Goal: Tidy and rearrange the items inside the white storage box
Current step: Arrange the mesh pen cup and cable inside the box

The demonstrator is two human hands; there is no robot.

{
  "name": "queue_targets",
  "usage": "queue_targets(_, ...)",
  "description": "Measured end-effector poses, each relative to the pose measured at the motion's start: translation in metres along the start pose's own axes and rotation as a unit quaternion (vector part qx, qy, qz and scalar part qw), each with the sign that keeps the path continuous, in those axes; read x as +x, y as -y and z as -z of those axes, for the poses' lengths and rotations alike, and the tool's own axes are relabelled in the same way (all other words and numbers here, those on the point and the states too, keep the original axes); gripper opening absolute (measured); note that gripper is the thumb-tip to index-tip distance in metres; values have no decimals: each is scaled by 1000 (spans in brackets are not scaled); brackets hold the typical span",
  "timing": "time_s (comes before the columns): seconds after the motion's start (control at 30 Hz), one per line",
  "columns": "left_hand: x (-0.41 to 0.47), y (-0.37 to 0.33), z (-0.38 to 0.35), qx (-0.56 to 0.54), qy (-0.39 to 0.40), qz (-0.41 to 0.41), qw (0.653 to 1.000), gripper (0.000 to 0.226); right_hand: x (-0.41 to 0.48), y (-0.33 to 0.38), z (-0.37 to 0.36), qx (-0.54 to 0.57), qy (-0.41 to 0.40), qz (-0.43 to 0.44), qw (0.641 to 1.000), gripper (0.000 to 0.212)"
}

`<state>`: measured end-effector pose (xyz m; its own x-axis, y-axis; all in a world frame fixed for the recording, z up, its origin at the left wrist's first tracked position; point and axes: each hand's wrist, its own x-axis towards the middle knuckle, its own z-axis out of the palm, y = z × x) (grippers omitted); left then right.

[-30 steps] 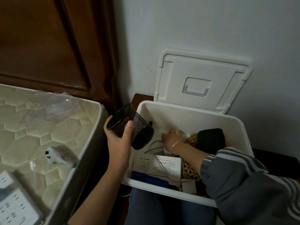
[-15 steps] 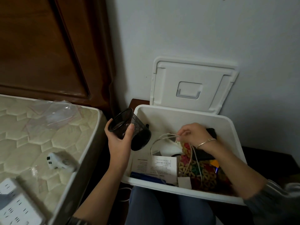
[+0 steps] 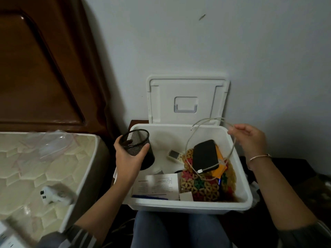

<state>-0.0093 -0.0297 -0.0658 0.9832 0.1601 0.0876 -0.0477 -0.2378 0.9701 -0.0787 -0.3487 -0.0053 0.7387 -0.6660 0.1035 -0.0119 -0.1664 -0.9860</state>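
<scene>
White storage box (image 3: 188, 204), lid (image 3: 186, 99) open: tidying looks barely begun.
- Left hand (image 3: 128, 158): fingers wrapped round a black mesh cup (image 3: 138, 149), over the box's left rim.
- Right hand (image 3: 250, 138): fingers pinching a white cable (image 3: 200, 170), raised above the right rim.
- Inside, unsorted: black device (image 3: 205, 156), papers (image 3: 157, 183), patterned mat (image 3: 202, 187).

We read no text anywhere; the white leaflet (image 3: 157, 183) at the near left of the white storage box (image 3: 188, 204) carries printed lines too blurred to read.
</scene>
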Motion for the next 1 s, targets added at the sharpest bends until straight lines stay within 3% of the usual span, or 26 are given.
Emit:
queue_targets(0.27,7,13,-64,68,21,19,997,82,-1,-52,-9,-16,-19,-17,1000,13)
queue_targets(0.43,19,30,-87,118,46,15,992,96,-10,-65,-12,-47,-39,2,998,11)
queue_targets(0.6,29,44,-99,198,39,12,979,97,-10,-73,-11,-66,-40,19,997,7)
queue_targets(1.0,34,66,-104,226,67,52,970,96,-13,-75,-10,-80,-50,24,995,10)
